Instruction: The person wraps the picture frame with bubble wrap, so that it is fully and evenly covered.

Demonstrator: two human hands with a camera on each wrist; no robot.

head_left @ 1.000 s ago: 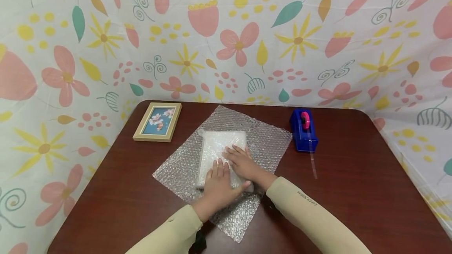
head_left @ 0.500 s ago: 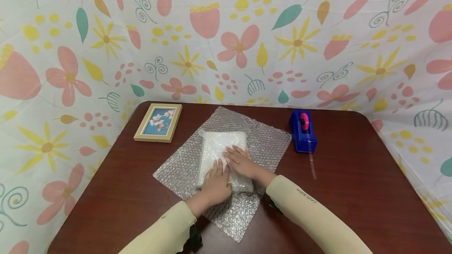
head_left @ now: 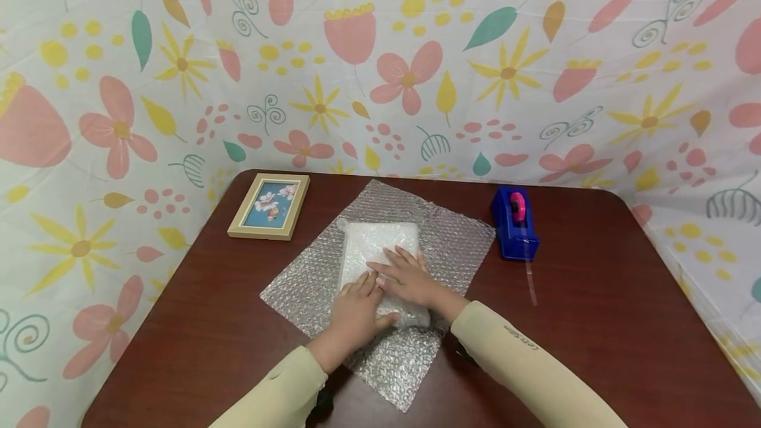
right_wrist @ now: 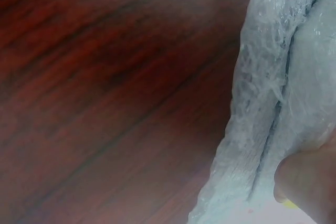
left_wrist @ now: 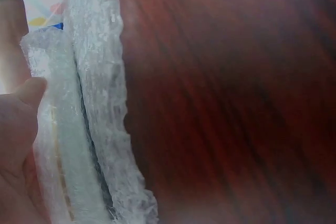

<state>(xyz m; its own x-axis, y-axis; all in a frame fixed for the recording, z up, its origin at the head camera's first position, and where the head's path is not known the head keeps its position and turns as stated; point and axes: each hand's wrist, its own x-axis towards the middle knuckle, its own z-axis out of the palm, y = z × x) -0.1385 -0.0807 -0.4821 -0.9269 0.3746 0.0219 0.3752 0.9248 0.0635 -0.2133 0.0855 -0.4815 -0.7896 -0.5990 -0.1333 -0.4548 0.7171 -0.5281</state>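
A white rectangular package (head_left: 380,241) wrapped in bubble wrap lies on a larger sheet of bubble wrap (head_left: 399,368) spread on the table. My left hand (head_left: 355,310) rests on the package's lower left part, fingers extended and thumb out to the side. Beside it, my right hand (head_left: 411,281) lies on the right half with fingers spread. The fingertips of both hands meet near the package's middle. In the left wrist view, a thin yellowish line shows through the wrapped side (left_wrist: 71,129). My right thumb (right_wrist: 307,179) lies against the wrapping in the right wrist view.
A light wooden picture frame (head_left: 269,207) with a flower picture lies at the back left of the dark red-brown table (head_left: 196,322). A blue tape dispenser (head_left: 514,233) stands to the right, a strip of tape (head_left: 531,286) hanging from it. A floral curtain (head_left: 380,51) closes off the back.
My left hand has shifted slightly left, its thumb drawing in and then out again. The right hand's fingers have edged left over the package. The package has stayed in place on the sheet.
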